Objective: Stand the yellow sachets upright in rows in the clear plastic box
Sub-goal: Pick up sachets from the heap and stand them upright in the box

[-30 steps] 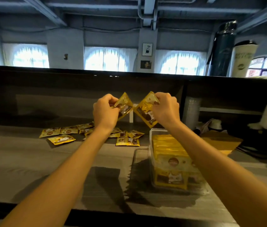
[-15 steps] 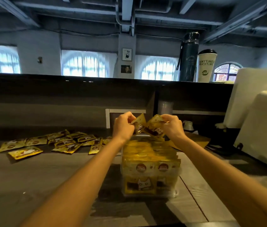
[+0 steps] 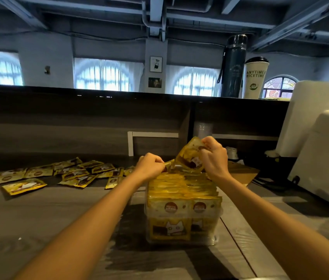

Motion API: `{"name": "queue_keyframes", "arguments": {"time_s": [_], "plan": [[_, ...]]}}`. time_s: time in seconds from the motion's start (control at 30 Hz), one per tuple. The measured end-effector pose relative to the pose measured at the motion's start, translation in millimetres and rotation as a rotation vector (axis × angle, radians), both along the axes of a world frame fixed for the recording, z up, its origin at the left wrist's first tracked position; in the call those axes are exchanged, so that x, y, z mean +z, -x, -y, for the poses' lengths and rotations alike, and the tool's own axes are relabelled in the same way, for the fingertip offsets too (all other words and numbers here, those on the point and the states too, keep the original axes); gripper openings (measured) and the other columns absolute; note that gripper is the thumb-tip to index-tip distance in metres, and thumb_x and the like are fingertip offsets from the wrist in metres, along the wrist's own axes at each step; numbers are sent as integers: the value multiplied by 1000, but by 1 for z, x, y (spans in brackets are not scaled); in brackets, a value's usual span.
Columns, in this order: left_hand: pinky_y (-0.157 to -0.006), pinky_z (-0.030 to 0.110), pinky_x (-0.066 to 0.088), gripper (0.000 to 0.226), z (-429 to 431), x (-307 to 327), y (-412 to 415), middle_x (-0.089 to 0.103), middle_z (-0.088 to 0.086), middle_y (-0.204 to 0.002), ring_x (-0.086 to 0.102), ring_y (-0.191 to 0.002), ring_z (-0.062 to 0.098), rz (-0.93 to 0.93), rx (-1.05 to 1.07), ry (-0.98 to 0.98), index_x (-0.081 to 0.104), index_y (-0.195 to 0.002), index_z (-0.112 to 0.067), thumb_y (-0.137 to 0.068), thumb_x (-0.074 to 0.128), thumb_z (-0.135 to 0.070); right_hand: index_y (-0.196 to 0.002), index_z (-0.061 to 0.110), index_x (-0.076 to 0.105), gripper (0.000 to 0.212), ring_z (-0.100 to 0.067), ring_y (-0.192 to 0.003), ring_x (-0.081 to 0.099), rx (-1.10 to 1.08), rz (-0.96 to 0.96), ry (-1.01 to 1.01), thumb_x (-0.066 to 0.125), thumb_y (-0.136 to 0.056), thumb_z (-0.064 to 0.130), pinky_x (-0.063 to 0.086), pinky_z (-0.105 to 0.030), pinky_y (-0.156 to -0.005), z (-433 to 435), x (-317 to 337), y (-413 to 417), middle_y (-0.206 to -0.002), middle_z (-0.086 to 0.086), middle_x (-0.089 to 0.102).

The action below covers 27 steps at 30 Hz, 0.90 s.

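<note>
On the grey, wood-grained bench (image 3: 38,219) in front of you sits the clear plastic box (image 3: 213,239), thin-walled and rectangular. It is packed with glossy yellow sachets (image 3: 183,190) standing upright in two rows, a cat printed on the front pair. Your right hand (image 3: 214,158) is curled round a crinkled raised sachet (image 3: 190,158), tilted above the box's far end. Your left hand (image 3: 149,167), just beside it, is closed in a pinch on a second sachet (image 3: 168,164). Only a thin edge of that one shows, so you cannot tell how it sits. More flat loose sachets (image 3: 75,174) lie scattered on the bench to the left, some overlapping.
</note>
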State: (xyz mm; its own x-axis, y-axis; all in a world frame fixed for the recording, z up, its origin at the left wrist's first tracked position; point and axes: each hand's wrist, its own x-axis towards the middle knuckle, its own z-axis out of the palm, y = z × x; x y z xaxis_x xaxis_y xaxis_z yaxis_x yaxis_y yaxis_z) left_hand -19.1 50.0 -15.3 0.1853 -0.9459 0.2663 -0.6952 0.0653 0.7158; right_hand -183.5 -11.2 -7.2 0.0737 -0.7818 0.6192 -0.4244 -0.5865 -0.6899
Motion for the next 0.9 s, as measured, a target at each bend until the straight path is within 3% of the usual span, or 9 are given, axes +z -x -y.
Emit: {"name": "queue_keyframes", "arguments": {"time_s": [0.17,0.27,0.37,0.5,0.57,0.7,0.8,0.9], "plan": [[-81,34,48,23,-1,-1,2,61,7,-80,56,-86,18,-46,0,42,70,-90,0,-90,47,-4,-117,7,56,27,-14,-96,51,52,-39,-58,44,-94,0,49,-24,-73,0,1,-2,-108,-7,56],[-78,33,49,24,-2,1,1,58,5,-73,55,-77,14,-103,0,39,69,-81,1,-88,47,-2,-114,8,61,27,-21,-99,58,122,-65,-151,45,-93,3,53,-26,-73,1,1,-3,-110,-13,61],[-74,26,48,24,-4,3,1,59,2,-77,55,-79,13,-114,-28,-17,69,-93,3,-89,46,-1,-110,7,65,29,-29,-111,56,192,-187,-267,40,-95,5,51,-37,-92,-3,3,-5,-116,-17,60],[-91,36,47,26,-6,0,1,60,7,-96,55,-97,20,-86,-61,-86,65,-106,0,-92,44,-7,-116,2,62,31,-26,-117,53,232,-403,-426,38,-98,7,42,-29,-96,-8,1,-7,-122,-15,58],[-91,36,46,25,-5,-3,0,59,4,-93,54,-98,20,-110,-24,-67,65,-105,-1,-93,44,-8,-118,2,61,31,-25,-116,53,234,-428,-478,39,-98,11,41,-29,-97,-9,1,-8,-122,-15,57],[-86,34,45,23,-7,-4,-2,59,1,-82,55,-93,19,-126,-40,-62,67,-98,0,-92,46,-8,-115,-1,61,30,-26,-108,56,212,-480,-486,45,-97,17,43,-30,-95,-8,4,-9,-121,-18,58],[-85,32,45,25,-9,-3,-3,63,9,-98,55,-96,19,-95,-67,-46,67,-102,0,-94,45,-10,-114,1,59,29,-22,-98,52,190,-522,-456,44,-97,20,41,-28,-88,-9,5,-8,-122,-18,56],[-87,31,44,30,-10,0,-4,63,14,-112,54,-100,19,-85,-15,14,65,-107,-1,-96,39,-11,-120,7,57,29,-25,-113,52,143,-671,-344,44,-98,20,42,-28,-93,-7,4,-8,-128,-13,53]]}}
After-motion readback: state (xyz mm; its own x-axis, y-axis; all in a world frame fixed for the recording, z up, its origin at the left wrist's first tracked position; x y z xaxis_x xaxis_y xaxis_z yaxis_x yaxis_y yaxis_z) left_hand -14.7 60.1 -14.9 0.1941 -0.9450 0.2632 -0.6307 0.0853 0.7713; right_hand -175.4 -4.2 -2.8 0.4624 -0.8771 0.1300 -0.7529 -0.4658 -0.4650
